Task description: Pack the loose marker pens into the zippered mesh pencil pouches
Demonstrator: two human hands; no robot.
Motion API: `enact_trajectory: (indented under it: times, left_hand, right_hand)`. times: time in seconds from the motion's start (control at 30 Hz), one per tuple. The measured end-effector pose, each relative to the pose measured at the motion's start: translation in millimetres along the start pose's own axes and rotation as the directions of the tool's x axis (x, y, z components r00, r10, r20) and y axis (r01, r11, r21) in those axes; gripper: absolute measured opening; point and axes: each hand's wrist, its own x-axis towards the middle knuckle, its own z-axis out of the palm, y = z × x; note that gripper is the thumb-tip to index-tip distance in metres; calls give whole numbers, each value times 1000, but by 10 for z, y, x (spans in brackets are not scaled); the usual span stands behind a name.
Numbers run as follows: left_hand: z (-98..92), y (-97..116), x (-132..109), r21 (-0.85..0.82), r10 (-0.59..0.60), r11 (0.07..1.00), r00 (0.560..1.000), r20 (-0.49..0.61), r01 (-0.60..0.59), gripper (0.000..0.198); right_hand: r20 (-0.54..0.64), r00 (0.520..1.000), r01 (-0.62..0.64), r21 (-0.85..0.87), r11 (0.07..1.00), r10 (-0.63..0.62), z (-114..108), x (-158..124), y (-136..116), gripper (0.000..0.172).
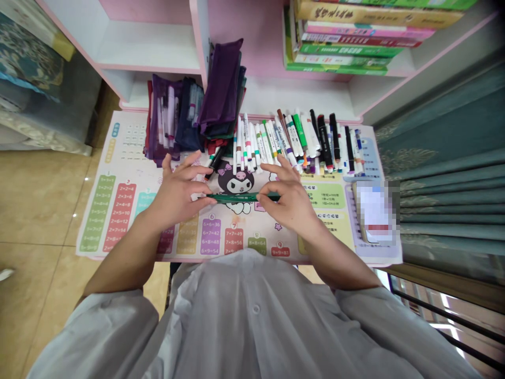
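Green plastic first: a slim green marker (236, 197) lies level, left to right, held just above the middle of the desk mat (118, 210), a little nearer its front edge than its back. From my remote seat I see the left hand (177, 192) pinching the marker's left end between thumb and forefinger, its other fingers fanned out toward the back edge. The right hand (290, 200) grips the right end the same way, thumb under and fingers curled over, so the tip pokes out past the knuckles. I cannot tell whether a cap is on.

Right behind the marker, a dark cartoon figure (235, 183) is printed on the mat, with coloured multiplication tables along the front edge. Along the back edge, from the middle to the right corner, runs a row of markers (300, 139) lying side by side. At the back left sit purple pencil cases (221, 89), some leaning against the shelf divider, and an open pouch (169, 118) with pens inside. A stack of books (355, 37) fills the shelf above the right side, and a teal curtain (445, 173) hangs beyond the right edge.
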Motion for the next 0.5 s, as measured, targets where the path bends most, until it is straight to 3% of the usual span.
enact_trajectory:
  times: [0.5]
  left_hand:
    - [-36,-43,-23,9,-28,1000,1000,7,28,18]
  right_hand:
    - [10,1000,-27,-5,1000,27,-38,6,1,21]
